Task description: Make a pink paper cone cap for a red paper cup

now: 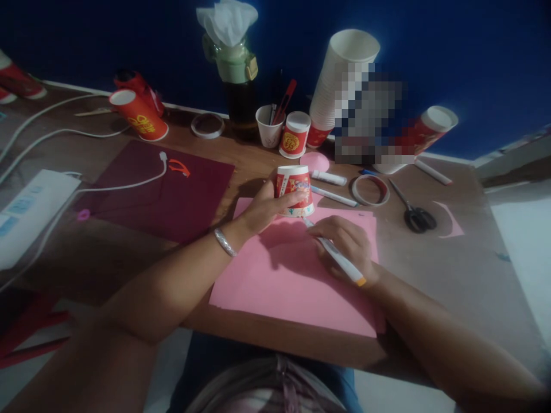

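Two grips: the left grip [262, 209] closed around an upturned paper cup [294, 189] on a pink sheet [279, 281], the right grip [344, 244] beside it clasping a marker [340, 259] at its rim.

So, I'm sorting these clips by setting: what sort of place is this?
Likely a craft desk, at home or in a classroom: the left hand holds an upside-down paper cup on a pink paper sheet, the right hand holds a marker, and scissors and a stack of cups sit nearby.
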The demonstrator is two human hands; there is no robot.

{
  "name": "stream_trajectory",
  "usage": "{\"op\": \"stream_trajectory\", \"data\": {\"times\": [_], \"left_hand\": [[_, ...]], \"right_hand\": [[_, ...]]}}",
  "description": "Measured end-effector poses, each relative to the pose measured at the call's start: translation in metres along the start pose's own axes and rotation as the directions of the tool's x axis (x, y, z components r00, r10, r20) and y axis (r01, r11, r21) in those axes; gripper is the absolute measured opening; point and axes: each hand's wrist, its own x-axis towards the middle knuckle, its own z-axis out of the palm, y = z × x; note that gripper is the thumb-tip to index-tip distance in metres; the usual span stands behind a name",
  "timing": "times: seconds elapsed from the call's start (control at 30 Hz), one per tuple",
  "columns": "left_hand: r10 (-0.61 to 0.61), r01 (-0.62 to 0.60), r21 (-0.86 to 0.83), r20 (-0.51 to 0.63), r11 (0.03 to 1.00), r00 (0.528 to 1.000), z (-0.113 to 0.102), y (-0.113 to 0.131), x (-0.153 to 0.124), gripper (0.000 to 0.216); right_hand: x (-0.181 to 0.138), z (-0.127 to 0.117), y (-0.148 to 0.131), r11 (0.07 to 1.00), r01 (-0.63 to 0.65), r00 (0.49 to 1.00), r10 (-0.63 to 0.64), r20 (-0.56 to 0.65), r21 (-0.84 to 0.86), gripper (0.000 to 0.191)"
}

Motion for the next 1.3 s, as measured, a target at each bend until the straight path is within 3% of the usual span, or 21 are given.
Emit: {"op": "stream_trajectory", "data": {"times": [0.83,1.0,1.3], "left_hand": [[0.006,-0.006,0.004,-0.031,1.0,1.0,-0.0018,-0.0025,-0.0002,0.049],[0.001,-0.003,-0.032,-0.078,0.999,0.997,-0.005,-0.0018,0.0004,0.059],[0.009,-0.01,-0.023,-0.073,1.0,0.997,-0.0071,0.0011,0.0013,0.054]], "right_hand": [[0.0007,-0.0021,-0.0031,0.997,-0.063,0.998,0.064,0.018,-0.048,0.014],[0.0011,-0.0026,-0.0039,1.0,-0.006,1.0,0.006,-0.021,0.003,0.018],[-0.0019,-0.0023,-0.0003,1.0,-0.003,0.999,0.003,-0.034,-0.007,0.025]]}}
